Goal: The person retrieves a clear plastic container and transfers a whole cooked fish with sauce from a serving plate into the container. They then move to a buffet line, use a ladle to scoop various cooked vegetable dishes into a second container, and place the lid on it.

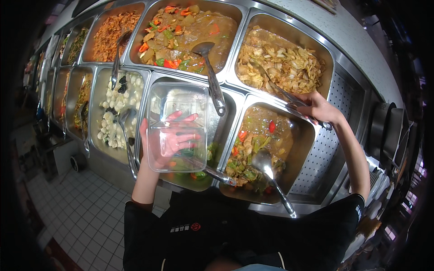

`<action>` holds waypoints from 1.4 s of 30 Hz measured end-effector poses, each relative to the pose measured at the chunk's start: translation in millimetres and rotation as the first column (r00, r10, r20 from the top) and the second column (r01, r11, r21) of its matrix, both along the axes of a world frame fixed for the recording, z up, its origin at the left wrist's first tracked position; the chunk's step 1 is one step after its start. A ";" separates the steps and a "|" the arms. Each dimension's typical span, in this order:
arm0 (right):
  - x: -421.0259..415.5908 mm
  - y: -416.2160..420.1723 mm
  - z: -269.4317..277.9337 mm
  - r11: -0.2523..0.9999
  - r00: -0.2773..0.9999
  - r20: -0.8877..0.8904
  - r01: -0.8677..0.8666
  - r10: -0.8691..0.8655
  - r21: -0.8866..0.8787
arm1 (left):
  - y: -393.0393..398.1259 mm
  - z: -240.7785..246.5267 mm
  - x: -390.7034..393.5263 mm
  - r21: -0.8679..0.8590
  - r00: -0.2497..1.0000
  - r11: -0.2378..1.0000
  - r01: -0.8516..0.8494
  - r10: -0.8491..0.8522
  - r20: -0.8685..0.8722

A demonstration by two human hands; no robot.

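Observation:
Spread beneath a clear plastic takeaway container (pixel 178 98), my left hand (pixel 174 137) supports it from below, and its fingers show through the base. A divider splits the container into two compartments, both without food. My right hand (pixel 315 108) grips the handle of a metal serving spoon (pixel 279 89). The bowl of that spoon lies among cooked cabbage (pixel 288 66) in a steel pan at the upper right, mostly hidden by the food. Directly below the container is a steel pan (pixel 222 125) with some green vegetables, partly covered from view.
Nearby pans hold a brown stew with peppers (pixel 184 28), a second pepper dish (pixel 251 145), white pieces with black fungus (pixel 117 111) and an orange shredded dish (pixel 113 32). Spoon handles (pixel 215 88) jut over several rims. A perforated steel tray (pixel 317 162) lies right; dark bowls (pixel 383 132) stand beyond.

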State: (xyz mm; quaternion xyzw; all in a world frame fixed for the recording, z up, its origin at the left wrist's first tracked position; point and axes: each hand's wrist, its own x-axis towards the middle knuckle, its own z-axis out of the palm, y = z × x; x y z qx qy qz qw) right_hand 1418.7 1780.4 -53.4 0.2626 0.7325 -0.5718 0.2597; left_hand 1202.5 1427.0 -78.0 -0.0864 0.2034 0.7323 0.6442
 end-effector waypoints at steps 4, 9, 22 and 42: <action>12.1 17.9 -25.5 0.896 0.948 0.084 0.316 -0.306 -0.312 | 7.2 0.4 -1.6 0.006 1.000 1.000 0.002 -0.002 0.024; 27.7 9.9 -30.6 0.759 0.873 0.111 0.470 -0.474 -0.451 | 30.4 8.9 -3.8 0.063 1.000 0.998 0.009 -0.011 0.023; 65.8 29.0 53.0 0.755 0.756 -0.149 0.574 -0.637 -0.316 | 146.9 30.9 -0.5 -0.200 0.929 0.946 0.255 -0.297 -0.220; 57.3 9.5 109.4 0.922 0.915 -0.265 0.352 -0.303 0.163 | 244.1 13.4 35.7 0.012 0.924 0.938 0.347 -0.340 -0.176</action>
